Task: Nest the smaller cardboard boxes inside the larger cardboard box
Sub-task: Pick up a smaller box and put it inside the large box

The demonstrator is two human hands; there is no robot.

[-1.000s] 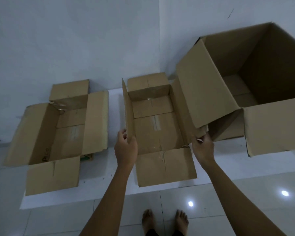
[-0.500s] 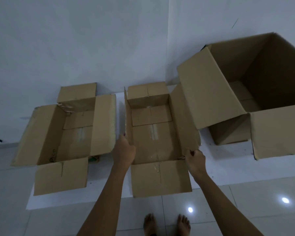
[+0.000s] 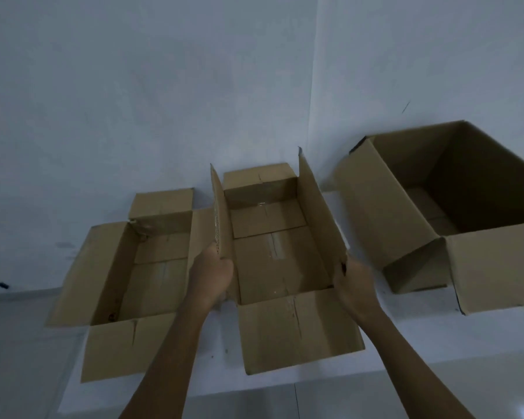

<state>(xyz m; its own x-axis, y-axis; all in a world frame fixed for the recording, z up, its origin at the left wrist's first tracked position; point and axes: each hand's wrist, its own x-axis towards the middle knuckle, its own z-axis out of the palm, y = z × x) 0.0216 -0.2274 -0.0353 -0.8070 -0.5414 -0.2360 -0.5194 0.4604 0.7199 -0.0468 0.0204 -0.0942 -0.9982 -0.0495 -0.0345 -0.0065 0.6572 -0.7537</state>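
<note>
Raised middle box (image 3: pixel 273 255), both hands (image 3: pixel 214 275) gripping side flaps

Three open brown cardboard boxes: two smaller shallow ones (image 3: pixel 152 267) (image 3: pixel 273 252) and one larger deep one (image 3: pixel 454 213); two bare hands (image 3: pixel 212 273) (image 3: pixel 356 282).

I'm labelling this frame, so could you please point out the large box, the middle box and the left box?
large box (image 3: pixel 493 267): head view, on its near outer wall.
middle box (image 3: pixel 273 258): head view, on its inside floor.
left box (image 3: pixel 155 282): head view, on its inside floor.
</note>
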